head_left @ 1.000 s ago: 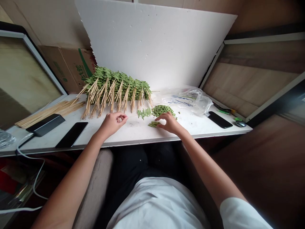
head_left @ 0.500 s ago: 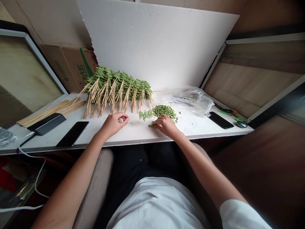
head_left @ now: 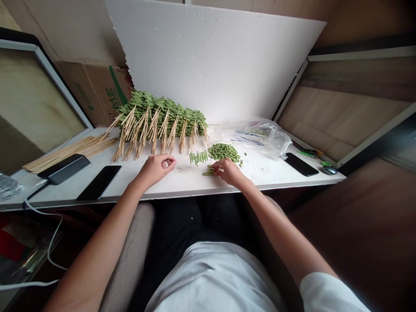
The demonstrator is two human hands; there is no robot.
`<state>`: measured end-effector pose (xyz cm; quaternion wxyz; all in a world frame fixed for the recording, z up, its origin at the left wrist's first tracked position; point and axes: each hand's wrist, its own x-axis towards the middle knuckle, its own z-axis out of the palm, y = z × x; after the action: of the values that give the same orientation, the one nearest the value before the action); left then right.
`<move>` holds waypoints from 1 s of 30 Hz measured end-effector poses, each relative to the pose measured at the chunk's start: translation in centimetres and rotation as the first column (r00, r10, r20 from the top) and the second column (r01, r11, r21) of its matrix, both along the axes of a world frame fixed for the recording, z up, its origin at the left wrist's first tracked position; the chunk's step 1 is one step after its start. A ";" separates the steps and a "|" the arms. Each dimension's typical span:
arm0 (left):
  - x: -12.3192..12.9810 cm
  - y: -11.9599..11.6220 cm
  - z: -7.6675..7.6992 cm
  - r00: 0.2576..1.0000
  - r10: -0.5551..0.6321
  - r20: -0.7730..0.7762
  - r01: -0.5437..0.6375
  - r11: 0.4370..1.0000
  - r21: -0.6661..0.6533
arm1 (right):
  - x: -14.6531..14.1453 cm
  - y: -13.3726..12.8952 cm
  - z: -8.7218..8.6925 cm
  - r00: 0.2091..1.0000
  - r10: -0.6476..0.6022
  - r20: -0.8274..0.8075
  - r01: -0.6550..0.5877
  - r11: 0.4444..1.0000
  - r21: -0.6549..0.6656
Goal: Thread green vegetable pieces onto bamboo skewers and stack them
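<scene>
My left hand (head_left: 160,167) pinches the end of a thin skewer that points right. A row of short green bean pieces (head_left: 198,157) sits side by side at the skewer's right part. My right hand (head_left: 225,170) is closed near a few loose green pieces (head_left: 208,170) on the white table; what its fingertips hold, if anything, is too small to name. Just behind it lies a heap of cut green pieces (head_left: 224,151). Farther back on the left, a large stack of filled skewers (head_left: 162,112) has its bare stick ends toward me.
Bare sticks (head_left: 71,151), a black box-shaped device (head_left: 63,168) and a phone (head_left: 99,182) lie on the left. A clear plastic bag (head_left: 269,136), another phone (head_left: 302,164) and a mouse-like object (head_left: 329,169) are on the right. A white board (head_left: 214,60) stands behind.
My right hand has shifted slightly, uncovering more of the loose green pieces beside its fingertips. My left hand stays where it was, still pinching the skewer.
</scene>
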<state>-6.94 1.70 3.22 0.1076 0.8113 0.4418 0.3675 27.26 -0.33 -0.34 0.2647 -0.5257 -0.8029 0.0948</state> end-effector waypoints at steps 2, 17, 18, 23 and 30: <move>0.0 0.0 0.0 1.000 0.000 0.005 0.000 1.000 -0.003 | -0.1 -0.1 0.0 1.000 -0.016 -0.011 0.016 1.000 -0.006; 0.5 -0.5 0.8 0.980 -0.010 0.198 0.026 0.997 -0.075 | 0.4 -0.3 2.8 0.465 -0.129 -0.876 -0.149 0.964 -0.221; 0.6 -0.6 0.9 0.977 -0.018 0.211 0.035 0.996 -0.078 | 0.3 -0.4 3.0 0.409 -0.133 -0.903 -0.193 0.954 -0.228; 1.2 -1.3 1.3 0.971 -0.055 0.232 0.074 0.994 -0.077 | -0.4 -0.8 3.5 0.264 -0.168 -0.950 -0.276 0.930 -0.241; 1.5 -1.4 1.0 0.976 -0.056 0.211 0.065 0.997 -0.040 | -1.0 -0.7 3.0 0.218 -0.214 -0.952 -0.283 0.920 -0.271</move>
<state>-5.49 0.35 4.26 0.1837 0.7783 0.4116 0.4371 26.30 -1.05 2.64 0.5947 -0.3717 -0.4338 0.5657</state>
